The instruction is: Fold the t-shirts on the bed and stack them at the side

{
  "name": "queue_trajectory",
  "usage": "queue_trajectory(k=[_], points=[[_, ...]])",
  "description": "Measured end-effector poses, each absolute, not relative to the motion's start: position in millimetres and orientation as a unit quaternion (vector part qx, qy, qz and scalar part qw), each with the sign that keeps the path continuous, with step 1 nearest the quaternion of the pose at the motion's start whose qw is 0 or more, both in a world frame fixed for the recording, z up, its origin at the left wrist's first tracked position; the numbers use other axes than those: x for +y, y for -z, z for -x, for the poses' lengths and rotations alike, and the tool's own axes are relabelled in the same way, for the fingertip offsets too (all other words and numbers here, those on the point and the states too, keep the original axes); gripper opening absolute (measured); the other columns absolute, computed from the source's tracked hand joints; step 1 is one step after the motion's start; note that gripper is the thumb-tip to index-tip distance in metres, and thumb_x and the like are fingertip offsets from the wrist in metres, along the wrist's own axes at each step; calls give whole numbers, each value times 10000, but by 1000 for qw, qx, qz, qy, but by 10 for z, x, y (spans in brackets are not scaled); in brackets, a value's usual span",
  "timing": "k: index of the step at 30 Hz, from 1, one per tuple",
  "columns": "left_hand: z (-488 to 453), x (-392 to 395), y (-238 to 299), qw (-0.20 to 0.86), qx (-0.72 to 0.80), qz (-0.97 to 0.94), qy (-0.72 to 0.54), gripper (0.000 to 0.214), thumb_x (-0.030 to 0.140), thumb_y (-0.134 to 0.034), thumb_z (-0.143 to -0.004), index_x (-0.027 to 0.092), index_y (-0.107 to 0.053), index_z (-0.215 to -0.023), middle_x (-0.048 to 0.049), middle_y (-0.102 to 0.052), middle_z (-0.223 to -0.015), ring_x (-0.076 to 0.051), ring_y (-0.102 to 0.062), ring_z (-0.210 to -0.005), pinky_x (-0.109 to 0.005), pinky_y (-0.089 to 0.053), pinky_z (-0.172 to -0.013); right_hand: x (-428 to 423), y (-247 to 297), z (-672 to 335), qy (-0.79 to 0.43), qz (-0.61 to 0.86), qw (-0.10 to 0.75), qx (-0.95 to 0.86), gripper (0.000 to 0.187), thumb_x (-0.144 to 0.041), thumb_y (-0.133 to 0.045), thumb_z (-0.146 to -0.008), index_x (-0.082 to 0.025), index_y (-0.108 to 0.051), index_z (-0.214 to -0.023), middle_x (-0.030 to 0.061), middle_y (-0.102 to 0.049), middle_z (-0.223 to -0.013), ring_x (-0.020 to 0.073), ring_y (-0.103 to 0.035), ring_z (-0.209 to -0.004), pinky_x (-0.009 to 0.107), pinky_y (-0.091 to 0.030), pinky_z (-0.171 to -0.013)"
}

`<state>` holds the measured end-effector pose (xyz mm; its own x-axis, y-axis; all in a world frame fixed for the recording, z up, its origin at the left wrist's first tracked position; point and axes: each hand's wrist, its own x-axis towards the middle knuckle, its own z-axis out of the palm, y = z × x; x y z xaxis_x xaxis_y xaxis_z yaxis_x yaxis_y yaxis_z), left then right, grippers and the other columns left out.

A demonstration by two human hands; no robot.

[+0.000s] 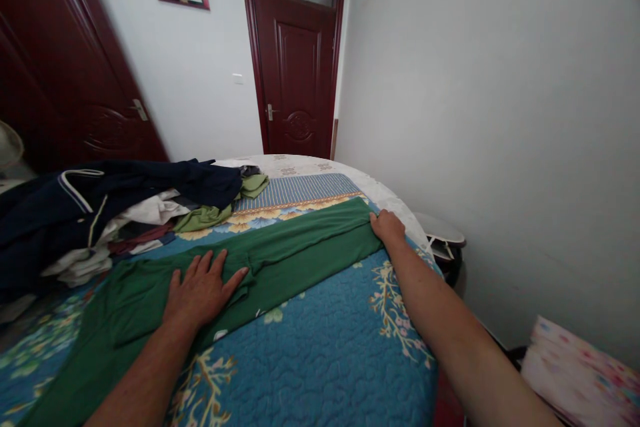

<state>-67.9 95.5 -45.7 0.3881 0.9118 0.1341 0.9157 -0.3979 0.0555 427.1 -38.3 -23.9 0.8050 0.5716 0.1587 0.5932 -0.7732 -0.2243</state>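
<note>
A long green garment lies stretched across the quilted blue cover, its layers doubled lengthwise. Whether it is trousers or a top I cannot tell. My left hand rests flat on its bunched middle, fingers spread and holding nothing. At the far right end of the cloth, my right hand is closed on the edge, thumb and fingers pinching the fabric. A small white mark shows on the near edge, and another part of the garment runs off to the lower left, partly behind my left forearm.
A heap of clothes, with a navy piece on top, lies left on the patterned quilt. A pale tablecloth shows at the rounded edge. Beyond are a round stool, a flowered cloth item and the wall.
</note>
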Motion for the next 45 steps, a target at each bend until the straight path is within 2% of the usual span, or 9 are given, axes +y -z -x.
queue_trajectory(k=[5, 12, 16, 21, 28, 35, 45], points=[[678, 928, 434, 24, -547, 834, 67, 966, 797, -276, -932, 182, -396, -1667, -175, -353, -1729, -410, -281, -1595, -691, -201, -1242, -328, 220, -4351, 19, 939, 132, -318, 487, -523, -493, -1044, -131, -698, -1247, 207, -723, -1239, 321, -701, -1169, 406, -542, -949], [673, 941, 430, 21, -544, 836, 67, 966, 782, -288, -923, 168, -409, -1659, -195, -367, -1717, -419, -288, -1588, -690, -209, -1235, -294, 225, -4043, 133, 892, 96, -422, 360, -383, -529, -1049, -140, -617, -1300, 198, -669, -1266, 303, -674, -1151, 398, -514, -968], [695, 974, 452, 22, -539, 839, 70, 968, 776, -267, -932, 154, -406, -1660, -209, -364, -1714, -427, -286, -1585, -696, -206, -1233, -277, 173, -3880, 145, 872, 59, -464, 309, -277, -436, -1073, -148, -636, -1270, 199, -659, -1261, 297, -672, -1118, 409, -502, -973], [705, 985, 431, 20, -534, 842, 71, 960, 761, -262, -935, 143, -419, -1653, -222, -379, -1701, -444, -312, -1566, -710, -216, -1221, -287, 122, -3783, 149, 866, 44, -475, 357, -201, -359, -1071, -161, -685, -1210, 206, -671, -1265, 298, -656, -1146, 407, -484, -997], [690, 977, 403, 13, -529, 845, 70, 952, 739, -282, -929, 132, -429, -1647, -230, -394, -1689, -448, -301, -1569, -719, -219, -1214, -342, 102, -3923, 118, 903, 101, -401, 347, -302, -446, -1066, -133, -634, -1304, 207, -713, -1211, 310, -685, -1152, 396, -508, -975], [704, 978, 428, 18, -532, 843, 73, 954, 758, -274, -932, 148, -426, -1650, -224, -385, -1696, -451, -311, -1565, -707, -199, -1228, -374, 86, -4186, 63, 921, 125, -362, 426, -424, -381, -1093, -152, -611, -1327, 191, -739, -1206, 305, -713, -1138, 381, -521, -937], [695, 954, 408, 26, -531, 844, 66, 931, 724, -247, -944, 140, -437, -1643, -218, -383, -1699, -434, -285, -1584, -705, -226, -1220, -313, 129, -4288, 47, 904, 119, -408, 390, -387, -414, -1073, -154, -671, -1253, 177, -738, -1225, 288, -690, -1161, 352, -485, -979]])
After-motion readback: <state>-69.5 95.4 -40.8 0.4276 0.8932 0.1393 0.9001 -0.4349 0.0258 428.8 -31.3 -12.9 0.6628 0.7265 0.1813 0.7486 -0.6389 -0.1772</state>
